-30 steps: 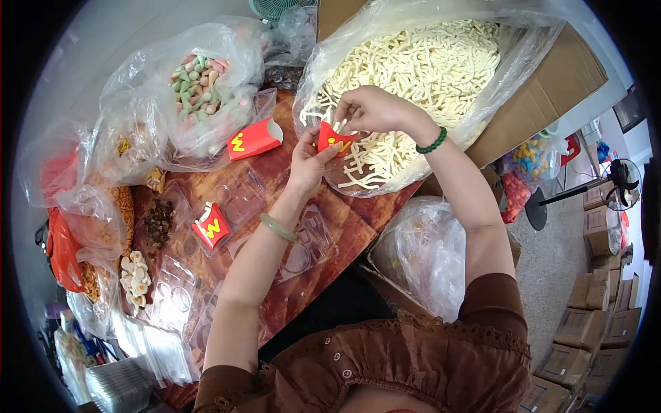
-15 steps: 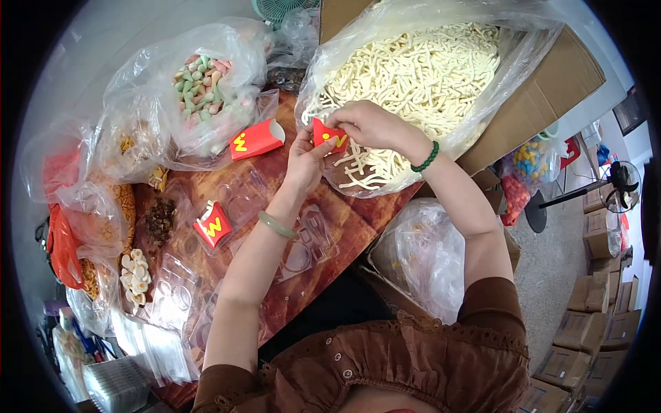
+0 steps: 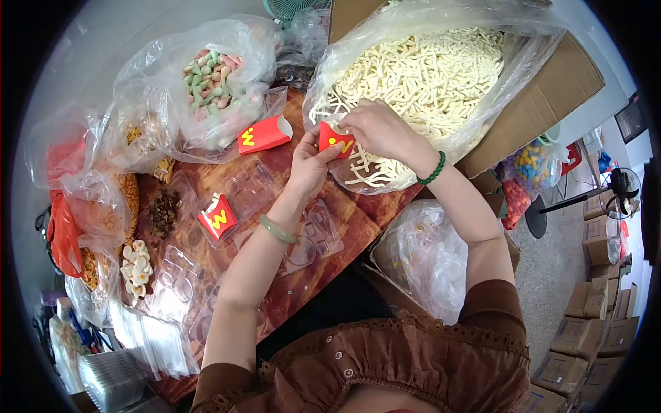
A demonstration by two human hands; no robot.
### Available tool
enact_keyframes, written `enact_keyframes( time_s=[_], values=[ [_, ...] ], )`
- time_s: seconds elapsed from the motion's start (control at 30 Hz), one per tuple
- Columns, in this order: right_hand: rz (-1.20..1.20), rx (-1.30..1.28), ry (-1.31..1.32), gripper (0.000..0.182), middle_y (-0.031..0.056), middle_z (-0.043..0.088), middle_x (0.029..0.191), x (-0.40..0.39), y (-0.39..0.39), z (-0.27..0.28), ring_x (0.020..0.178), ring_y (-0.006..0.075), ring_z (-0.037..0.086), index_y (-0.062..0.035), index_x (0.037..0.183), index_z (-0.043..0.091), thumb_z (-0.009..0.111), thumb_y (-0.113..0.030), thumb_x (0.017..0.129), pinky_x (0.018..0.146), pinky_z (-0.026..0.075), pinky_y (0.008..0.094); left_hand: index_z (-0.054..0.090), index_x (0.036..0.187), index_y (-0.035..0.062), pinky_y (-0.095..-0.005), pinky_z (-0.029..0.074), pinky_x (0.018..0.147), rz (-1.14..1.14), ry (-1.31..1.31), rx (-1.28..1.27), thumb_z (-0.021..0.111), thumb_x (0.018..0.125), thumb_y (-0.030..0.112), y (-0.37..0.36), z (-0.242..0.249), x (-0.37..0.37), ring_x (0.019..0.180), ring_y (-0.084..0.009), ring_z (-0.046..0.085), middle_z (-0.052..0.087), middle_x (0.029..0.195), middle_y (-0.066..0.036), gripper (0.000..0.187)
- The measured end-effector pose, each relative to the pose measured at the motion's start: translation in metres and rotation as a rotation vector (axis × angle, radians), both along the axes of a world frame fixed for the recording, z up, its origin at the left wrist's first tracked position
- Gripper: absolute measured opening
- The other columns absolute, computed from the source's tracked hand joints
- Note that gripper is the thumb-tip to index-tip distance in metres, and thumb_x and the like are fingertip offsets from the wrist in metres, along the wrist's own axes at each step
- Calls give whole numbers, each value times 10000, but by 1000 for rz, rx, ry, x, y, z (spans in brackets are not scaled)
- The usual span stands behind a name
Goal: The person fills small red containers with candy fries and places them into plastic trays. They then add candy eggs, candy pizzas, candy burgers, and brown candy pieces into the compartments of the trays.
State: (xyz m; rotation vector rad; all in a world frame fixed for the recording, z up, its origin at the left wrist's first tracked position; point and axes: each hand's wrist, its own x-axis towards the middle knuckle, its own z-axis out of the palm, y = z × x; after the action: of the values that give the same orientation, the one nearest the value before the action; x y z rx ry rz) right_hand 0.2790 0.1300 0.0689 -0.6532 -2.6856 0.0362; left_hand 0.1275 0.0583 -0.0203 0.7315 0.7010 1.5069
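My left hand [image 3: 311,160] is closed around a small red fry box [image 3: 336,141] with a yellow M-like mark, thumb on its front. Pale sticks show at the box's mouth. My right hand [image 3: 380,129] is at that opening with its fingers pinched together on pale fry-shaped sticks, partly hidden by the fingers. Just beyond, a big clear bag holds a heap of the same pale fry-shaped sticks [image 3: 420,76], some spilling toward its near edge. On the table, a filled red fry box [image 3: 218,219] lies in a clear plastic tray, and a larger red box [image 3: 265,135] lies farther back.
Clear molded trays [image 3: 310,237] are spread over the brown patterned table [image 3: 275,310]. To the left are a bag of pastel candies [image 3: 212,81], white-and-orange pieces [image 3: 136,267], a dark clump [image 3: 164,213] and stacked clear containers [image 3: 113,378]. A cardboard box [image 3: 540,96] flanks the big bag.
Pale sticks now show at the mouth of the held box, where my right fingers have shifted slightly. The view has moved a little, shifting the table things rightward.
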Motion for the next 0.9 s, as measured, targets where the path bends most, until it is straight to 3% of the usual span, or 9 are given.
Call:
enact_keyframes(
  time_s=[0.17,0.27,0.33,0.37,0.47,0.57,0.8,0.87,0.9],
  values=[
    [120,-164,-133,144,31,606,749,-18,-13,8,835,184,552,-123,911,677,612,-227,836,830,278,347,433,1211,41,-339,568,774,88,2,-46,595,855,-23,-21,2,-12,987,-196,603,557,1118,-87,396],
    [143,-176,-105,152,17,583,733,-43,-19,-5,812,167,539,-143,900,676,624,-273,842,834,280,353,399,1246,22,-308,534,817,118,20,-18,621,845,-5,-43,-5,-29,996,-184,592,553,1132,-92,459],
    [190,-267,-78,149,17,580,736,-59,-39,-2,789,171,540,-143,891,676,618,-274,847,818,302,353,305,1331,-4,-300,504,869,282,442,15,674,820,36,-82,16,-42,1055,-204,569,508,1215,-112,631],
    [274,-382,-38,158,30,577,747,-67,-42,-9,761,185,542,-152,917,677,611,-279,851,794,328,352,169,1403,-29,-357,430,977,277,547,102,790,724,152,-105,21,-53,1203,-269,471,398,1350,-173,938],
    [397,-474,-207,154,71,581,752,-92,-78,-14,769,203,545,-136,872,647,593,-280,865,791,334,363,40,1431,-39,-470,182,1120,325,1440,116,888,502,320,-178,30,-82,1371,-410,157,174,1461,-260,1308],
    [456,-550,-414,148,76,596,758,-122,-115,-30,848,241,546,-116,844,617,595,-263,854,814,306,405,44,1424,-51,-486,157,1128,259,1594,40,880,497,275,-221,15,-86,1379,-422,103,129,1464,-268,1290],
    [449,-455,-523,84,110,614,788,-142,-141,-81,836,294,576,-46,791,600,602,-115,743,811,363,418,70,1425,-45,-501,182,1118,340,1507,-51,858,540,277,-226,-9,-75,1361,-450,129,149,1454,-272,1228],
    [505,-322,-124,97,118,631,796,-134,-141,-75,791,306,595,-37,813,628,633,-102,741,790,410,413,104,1424,-46,-512,193,1107,380,1605,-15,858,546,285,-224,-7,-75,1353,-462,141,174,1448,-273,1204],
    [492,-316,-125,97,118,631,796,-132,-133,-72,791,306,595,-37,813,628,633,-102,741,790,410,413,104,1424,-46,-512,193,1107,376,1602,1,858,546,285,-222,-4,-75,1353,-462,141,174,1448,-273,1204]
  ],
)
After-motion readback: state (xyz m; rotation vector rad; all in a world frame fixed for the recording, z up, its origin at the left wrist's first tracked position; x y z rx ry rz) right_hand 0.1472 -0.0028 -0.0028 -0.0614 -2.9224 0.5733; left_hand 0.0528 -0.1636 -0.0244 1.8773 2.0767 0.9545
